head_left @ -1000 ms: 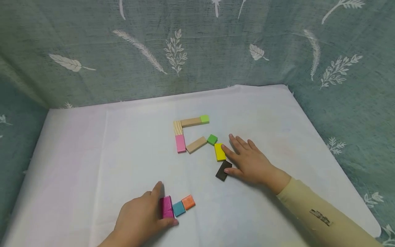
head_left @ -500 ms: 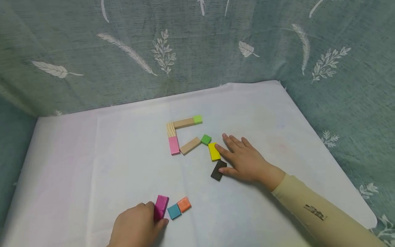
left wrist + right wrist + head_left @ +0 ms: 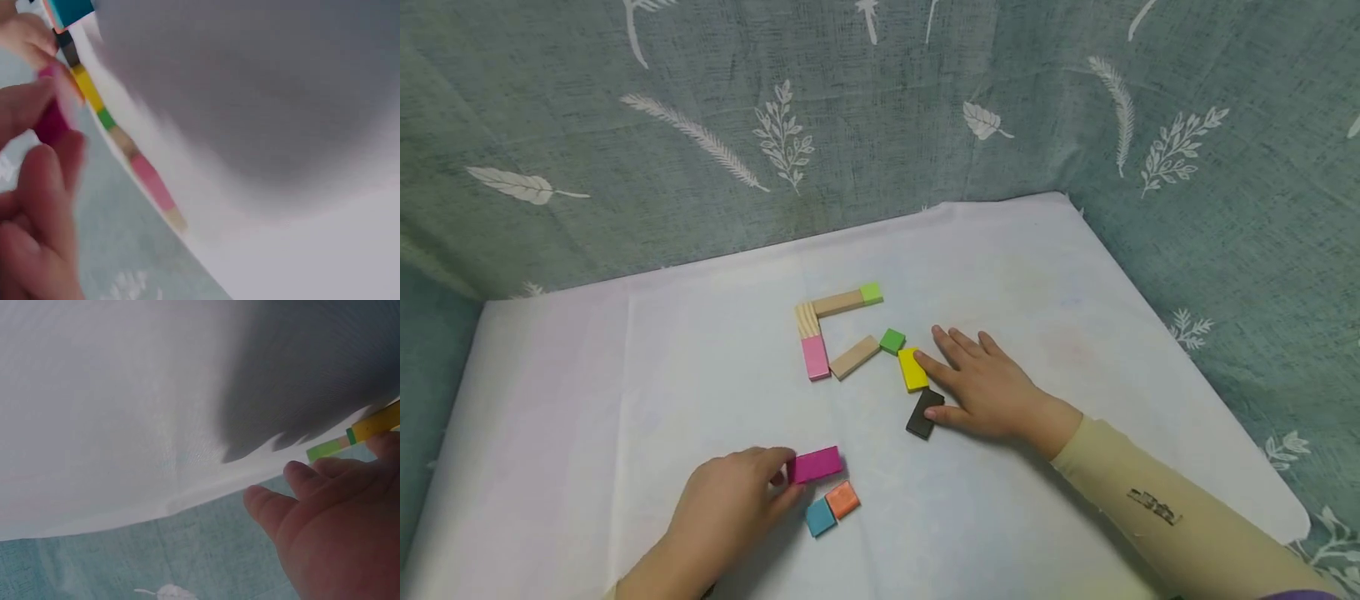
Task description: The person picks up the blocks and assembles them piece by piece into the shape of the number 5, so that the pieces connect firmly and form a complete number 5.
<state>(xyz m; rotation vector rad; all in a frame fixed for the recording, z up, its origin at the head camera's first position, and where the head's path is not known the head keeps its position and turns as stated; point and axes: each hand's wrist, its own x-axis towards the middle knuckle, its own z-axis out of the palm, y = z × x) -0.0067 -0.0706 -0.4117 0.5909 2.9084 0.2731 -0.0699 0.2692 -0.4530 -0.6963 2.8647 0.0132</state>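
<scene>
My left hand pinches a magenta block by its left end, between thumb and fingers; the left wrist view shows the same magenta block blurred. Just below it in the head view lie an orange block and a blue block, side by side. My right hand lies with fingers spread, its index fingertip on a yellow block and its thumb tip on a black block. In the right wrist view the fingers reach out straight beside the yellow block.
A bent line of blocks continues from the yellow one: a green block, a plain wooden block, a pink block, a striped wooden block, another wooden block and a light green block. Patterned cloth borders the white table.
My left hand has picked the magenta block from beside the blue one, turned it sideways and moved it up and right. The right hand stays on the yellow and black blocks. The head view has shifted.
</scene>
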